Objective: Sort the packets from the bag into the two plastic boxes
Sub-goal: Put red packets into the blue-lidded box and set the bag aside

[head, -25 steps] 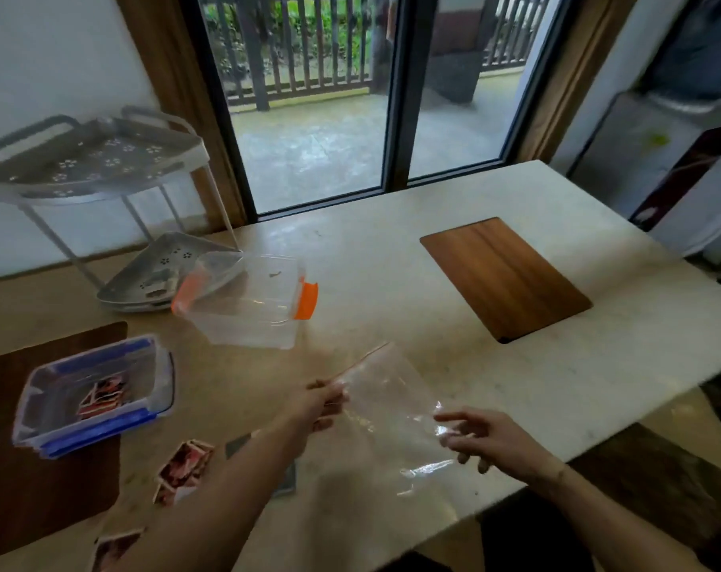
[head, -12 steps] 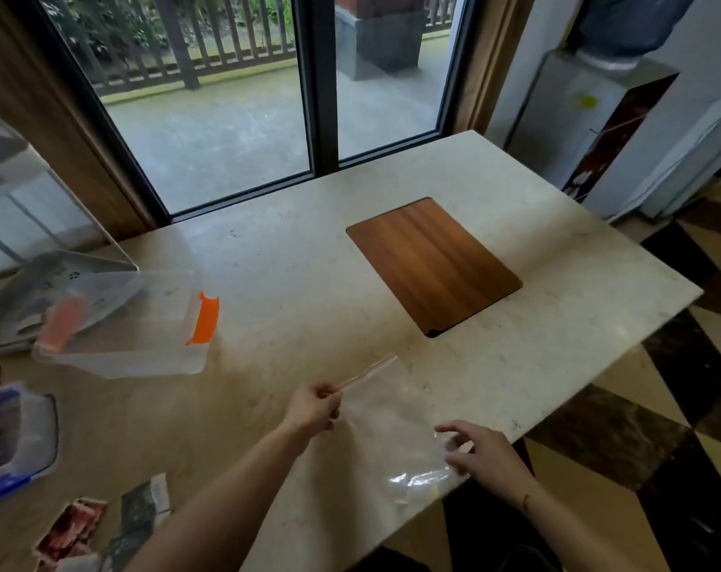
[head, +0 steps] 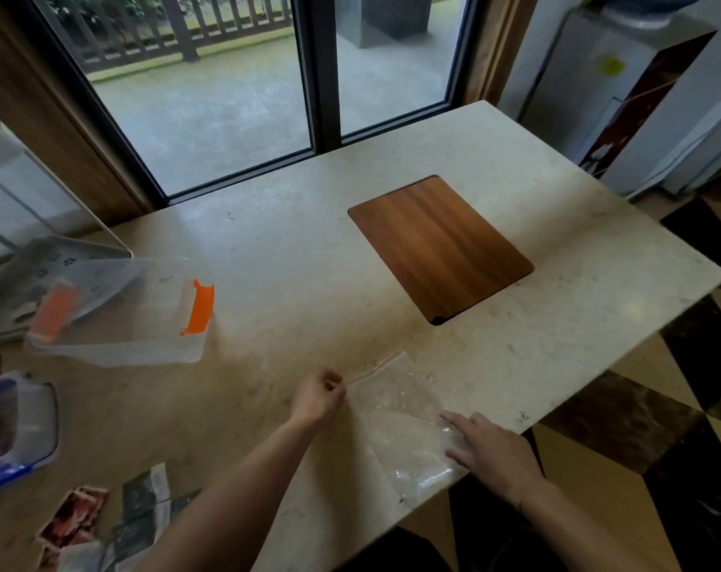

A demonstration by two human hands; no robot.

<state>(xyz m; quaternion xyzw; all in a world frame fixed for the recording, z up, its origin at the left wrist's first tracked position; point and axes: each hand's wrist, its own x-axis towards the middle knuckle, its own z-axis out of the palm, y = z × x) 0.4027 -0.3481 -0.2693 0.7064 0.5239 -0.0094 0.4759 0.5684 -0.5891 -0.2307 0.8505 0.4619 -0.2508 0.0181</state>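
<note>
A clear, flat plastic zip bag lies on the pale stone table, near its front edge. The left hand pinches the corner of the bag's reddish zip strip between thumb and fingers. The right hand lies flat on the lower part of the bag, with the fingers stretched out and a little spread, pressing it onto the table; it grips nothing. The bag looks empty.

At the left side stands a clear plastic box with orange clips, open, and I see nothing inside it. Nearer to the person, at the left edge, a clear plastic box with blue rim holds some red packets, only partly in view. Several loose packets, red ones and dark ones, lie on the table near the left forearm. A brown wooden board lies in the table further back, well apart from the hands.
</note>
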